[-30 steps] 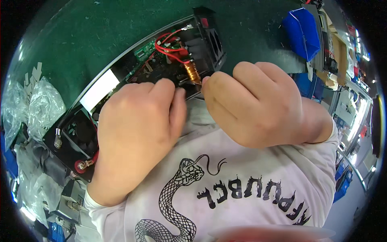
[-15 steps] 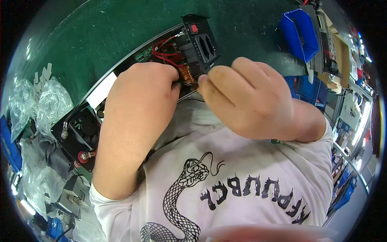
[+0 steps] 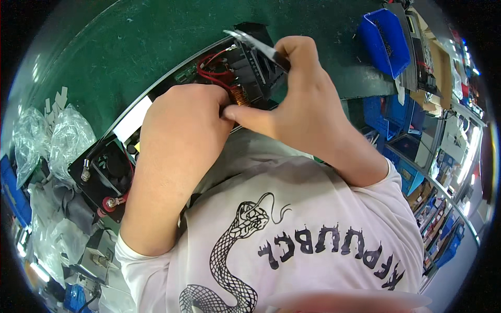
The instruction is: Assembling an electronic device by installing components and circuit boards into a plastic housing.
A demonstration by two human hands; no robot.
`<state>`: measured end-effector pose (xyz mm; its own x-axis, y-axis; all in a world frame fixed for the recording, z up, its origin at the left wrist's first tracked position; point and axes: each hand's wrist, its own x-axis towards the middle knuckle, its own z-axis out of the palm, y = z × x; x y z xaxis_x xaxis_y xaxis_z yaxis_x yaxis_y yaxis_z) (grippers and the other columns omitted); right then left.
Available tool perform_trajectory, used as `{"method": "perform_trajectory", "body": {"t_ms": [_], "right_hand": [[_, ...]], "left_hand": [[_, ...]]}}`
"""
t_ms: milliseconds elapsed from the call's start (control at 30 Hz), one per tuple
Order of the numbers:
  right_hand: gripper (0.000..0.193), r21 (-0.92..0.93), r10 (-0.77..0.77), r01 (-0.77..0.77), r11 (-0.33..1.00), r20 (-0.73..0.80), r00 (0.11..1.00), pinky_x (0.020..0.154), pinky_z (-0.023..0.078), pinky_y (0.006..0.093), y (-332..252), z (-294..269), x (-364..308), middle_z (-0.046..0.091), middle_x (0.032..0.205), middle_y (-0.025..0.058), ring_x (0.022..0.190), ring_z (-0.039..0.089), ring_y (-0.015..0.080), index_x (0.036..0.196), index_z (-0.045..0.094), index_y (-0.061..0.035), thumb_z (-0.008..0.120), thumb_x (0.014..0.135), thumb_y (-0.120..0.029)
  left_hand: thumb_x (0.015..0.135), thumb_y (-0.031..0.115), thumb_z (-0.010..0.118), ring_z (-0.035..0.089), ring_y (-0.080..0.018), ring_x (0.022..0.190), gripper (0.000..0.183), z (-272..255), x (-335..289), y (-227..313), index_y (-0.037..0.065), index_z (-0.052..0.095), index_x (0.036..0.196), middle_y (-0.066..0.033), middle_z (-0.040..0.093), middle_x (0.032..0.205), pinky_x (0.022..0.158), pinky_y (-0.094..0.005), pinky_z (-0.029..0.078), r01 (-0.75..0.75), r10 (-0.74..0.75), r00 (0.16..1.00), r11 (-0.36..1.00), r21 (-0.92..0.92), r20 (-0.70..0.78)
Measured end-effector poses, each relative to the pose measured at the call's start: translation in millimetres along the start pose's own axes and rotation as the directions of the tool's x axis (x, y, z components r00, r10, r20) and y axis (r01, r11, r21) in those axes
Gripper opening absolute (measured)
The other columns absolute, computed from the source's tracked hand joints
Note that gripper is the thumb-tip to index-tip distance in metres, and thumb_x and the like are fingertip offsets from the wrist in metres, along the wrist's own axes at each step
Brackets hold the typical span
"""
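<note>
An open, elongated electronic device in a metal case [image 3: 172, 62] lies slanted in front of me, showing red wires [image 3: 209, 68] and a copper-wound coil [image 3: 239, 96]. My left hand [image 3: 182, 125] rests over its middle with fingers curled inward next to the coil; whatever they pinch is hidden. In my right hand [image 3: 313, 104] is a pair of tweezers [image 3: 261, 48], held by the index finger side, silver tips pointing left over the black end panel [image 3: 269, 73]. The right thumb stretches out to the left fingertips. At the device's other end sits a black fan panel [image 3: 107, 175] with two terminals.
A blue bin [image 3: 386, 44] of small dark parts stands on the green table [image 3: 167, 21] at the far right. Clear plastic bags [image 3: 70, 135] lie at the left. Blue crates [image 3: 386, 120] and shelving are further right.
My right hand has turned from a closed pinch beside the coil to an opened-out pose, bringing the tweezers into sight, its thumb now at the left fingers. My left hand has barely moved.
</note>
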<state>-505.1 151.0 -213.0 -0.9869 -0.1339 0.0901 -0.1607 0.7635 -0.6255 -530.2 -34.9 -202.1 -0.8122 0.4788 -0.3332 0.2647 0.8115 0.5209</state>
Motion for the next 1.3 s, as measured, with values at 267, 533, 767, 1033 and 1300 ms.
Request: {"method": "perform_trajectory", "body": {"t_ms": [267, 533, 767, 1033, 1300], "right_hand": [[0.084, 0.063, 0.213, -0.231, 0.971, 0.210, 0.954, 0.087, 0.053, 0.0397, 3.7, 3.7, 15.8, 0.063, 0.109, 0.0244, 0.101, 0.067, 0.0368, 0.127, 0.039, 0.0006, 0.088, 0.065, -0.026], [0.083, 0.122, 0.239, -0.272, 0.955, 0.229, 0.944, 0.087, 0.052, 0.0391, -2.3, 7.0, 13.1, 0.063, 0.108, 0.0250, 0.101, 0.067, 0.0360, 0.130, 0.036, 0.0016, 0.085, 0.067, -0.022], [0.076, 0.166, 0.204, -0.238, 0.957, 0.197, 0.959, 0.086, 0.052, 0.0371, 1.9, 11.1, 9.5, 0.062, 0.105, 0.0220, 0.097, 0.066, 0.0301, 0.127, 0.037, 0.0015, 0.083, 0.069, -0.017], [0.073, 0.196, 0.201, -0.242, 0.950, 0.204, 0.958, 0.084, 0.052, 0.0340, -1.8, 6.4, 16.0, 0.061, 0.102, 0.0181, 0.094, 0.064, 0.0241, 0.125, 0.036, 0.0025, 0.082, 0.070, -0.013], [0.070, 0.273, 0.321, -0.441, 0.855, 0.391, 0.863, 0.082, 0.051, 0.0399, -13.3, -8.5, 29.9, 0.056, 0.101, 0.0239, 0.093, 0.063, 0.0322, 0.124, 0.032, 0.0035, 0.078, 0.074, -0.015]], "left_hand": [[0.081, 0.019, 0.067, 0.067, -0.0364, 0.077, 0.014, 6.4, -3.6, -2.9, 0.006, 0.069, 0.078, -0.0161, 0.067, 0.075, 0.068, -0.0474, 0.054, -0.036, 0.039, 0.995, 0.999, 0.030, -0.090], [0.083, 0.018, 0.065, 0.067, -0.0376, 0.075, 0.015, 5.8, -3.0, 2.0, 0.004, 0.069, 0.077, -0.0177, 0.066, 0.073, 0.067, -0.0482, 0.054, -0.049, 0.058, 0.991, 0.996, 0.079, -0.118], [0.083, 0.017, 0.063, 0.067, -0.0383, 0.076, 0.015, 5.2, 0.2, 5.0, 0.004, 0.070, 0.078, -0.0184, 0.067, 0.074, 0.068, -0.0484, 0.054, -0.032, 0.040, 0.995, 0.996, 0.089, -0.088], [0.085, 0.017, 0.063, 0.066, -0.0385, 0.080, 0.016, 10.5, -2.3, -4.1, 0.003, 0.070, 0.081, -0.0182, 0.067, 0.078, 0.071, -0.0490, 0.053, -0.107, 0.111, 0.985, 0.993, 0.043, -0.129], [0.086, 0.016, 0.063, 0.065, -0.0382, 0.084, 0.015, 10.6, -4.0, -11.3, 0.003, 0.071, 0.085, -0.0177, 0.067, 0.082, 0.075, -0.0487, 0.052, -0.165, 0.160, 0.979, 0.986, -0.033, -0.127]]}}
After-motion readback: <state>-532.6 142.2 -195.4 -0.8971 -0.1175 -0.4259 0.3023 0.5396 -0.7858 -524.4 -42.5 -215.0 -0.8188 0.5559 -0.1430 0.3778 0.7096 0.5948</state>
